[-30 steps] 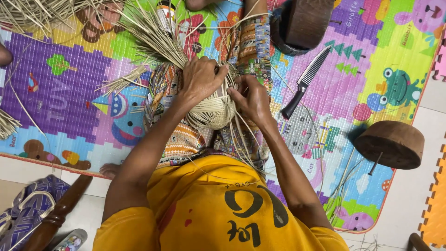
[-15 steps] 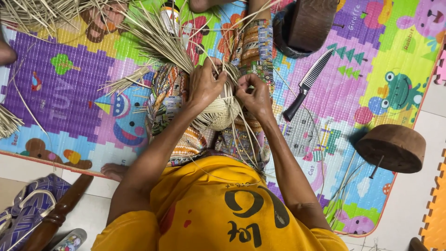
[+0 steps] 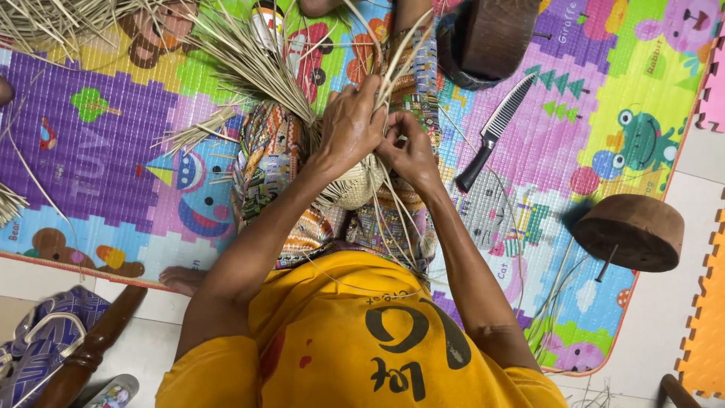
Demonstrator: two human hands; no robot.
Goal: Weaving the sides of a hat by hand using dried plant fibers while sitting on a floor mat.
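a person in a yellow shirt sits on a bright cartoon-printed play mat, both hands meeting over a small woven piece of pale straw held above a lap in patterned cloth. the left hand lies over the top of the woven piece, its fingers curled together and clamped around a bunch of loose straw strands that fan out beyond the fingertips. the right hand sits just beside it, touching it, fingers bent and pinched on a few thin strands that rise between the two hands; how tightly the tips close there cannot be told. the woven piece sits directly beneath the left fingers and against the right palm, partly hidden by both.

off to the outer side of the right fingers, near but apart, a knife with a black handle lies on the mat. beyond the right fingertips stands a dark round wooden block; a second round wooden block rests well apart from the right wrist at the mat's edge. more dry straw is heaped well beyond the left fingers.
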